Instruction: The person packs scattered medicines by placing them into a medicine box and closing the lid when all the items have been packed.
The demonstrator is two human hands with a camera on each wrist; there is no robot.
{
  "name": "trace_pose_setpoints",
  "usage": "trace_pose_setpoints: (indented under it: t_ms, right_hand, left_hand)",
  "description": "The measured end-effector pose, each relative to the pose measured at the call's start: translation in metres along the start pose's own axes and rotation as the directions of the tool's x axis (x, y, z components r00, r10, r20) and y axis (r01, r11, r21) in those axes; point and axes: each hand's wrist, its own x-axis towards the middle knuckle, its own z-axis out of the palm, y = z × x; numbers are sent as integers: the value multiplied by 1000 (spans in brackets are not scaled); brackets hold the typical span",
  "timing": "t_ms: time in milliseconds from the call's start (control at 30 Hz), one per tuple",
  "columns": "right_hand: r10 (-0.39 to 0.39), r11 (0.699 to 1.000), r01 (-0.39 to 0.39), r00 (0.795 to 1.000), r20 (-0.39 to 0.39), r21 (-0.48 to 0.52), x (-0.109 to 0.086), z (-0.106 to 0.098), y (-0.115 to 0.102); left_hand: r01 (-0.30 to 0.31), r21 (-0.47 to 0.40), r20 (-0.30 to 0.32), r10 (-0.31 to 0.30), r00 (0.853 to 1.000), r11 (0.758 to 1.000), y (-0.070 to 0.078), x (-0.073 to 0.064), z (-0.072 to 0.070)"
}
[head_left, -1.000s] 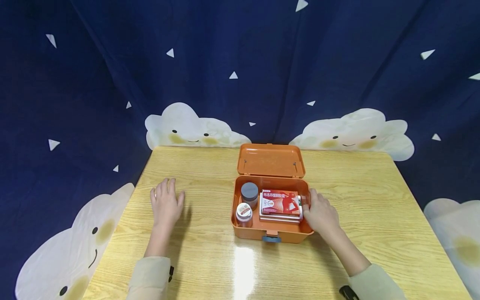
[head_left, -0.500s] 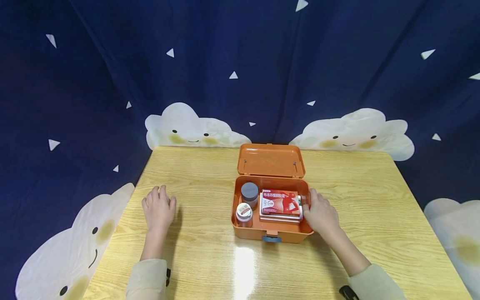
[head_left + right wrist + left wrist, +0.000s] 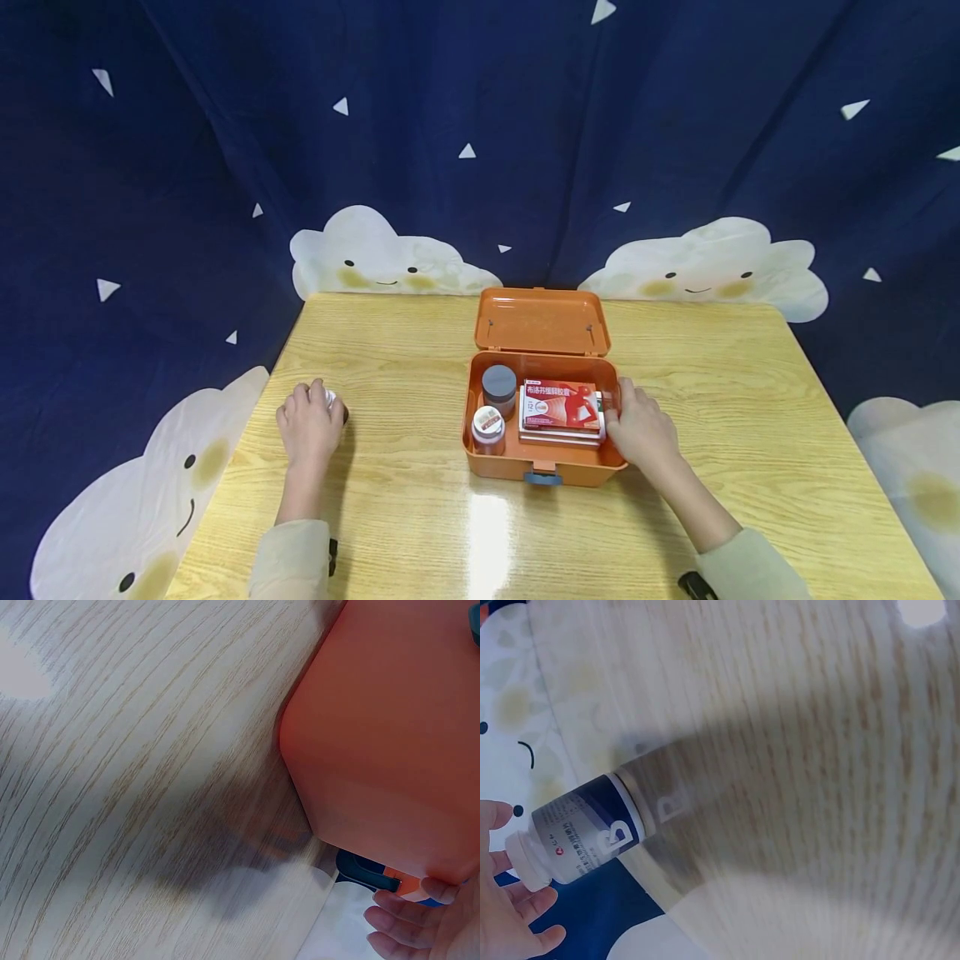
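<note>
At the table's left side, my left hand [image 3: 306, 429] has its fingers around the white cap of a pill bottle [image 3: 585, 825]. The left wrist view shows its blue and white label, with the base at the tabletop. In the head view the hand covers most of it. My right hand [image 3: 647, 429] grips the right wall of an orange medicine box [image 3: 498, 470], thumb inside the rim. In it sit a grey-capped bottle [image 3: 498, 383], a white-capped bottle [image 3: 488, 423] and a red medicine carton [image 3: 561, 403] on top of stacked cartons.
The box's orange lid [image 3: 540, 321] is swung back behind it. A blue latch [image 3: 543, 478] hangs at the front. The wooden table [image 3: 405, 392] ends at a dark blue curtain [image 3: 420, 100] with clouds.
My left hand has shifted left and slightly toward me, and its fingers have closed in. The pill bottle's cap now shows beside them. The right hand and medicine box have stayed put.
</note>
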Motion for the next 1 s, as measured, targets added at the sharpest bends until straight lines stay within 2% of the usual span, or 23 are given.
trace_pose_setpoints:
  t_ms: [200, 500, 1000]
  right_hand:
    - [4, 1000, -4, 1000, 9, 1, 0, 0, 0]
    - [-9, 1000, 9, 1000, -17, -5, 0, 1, 1]
    - [-14, 1000, 14, 1000, -24, -9, 1, 2, 2]
  left_hand:
    - [16, 2, 3, -16, 1000, 1000, -4, -1, 1]
    - [7, -14, 10, -7, 1000, 1000, -9, 1, 6]
    - [-25, -40, -25, 24, 999, 999, -9, 2, 6]
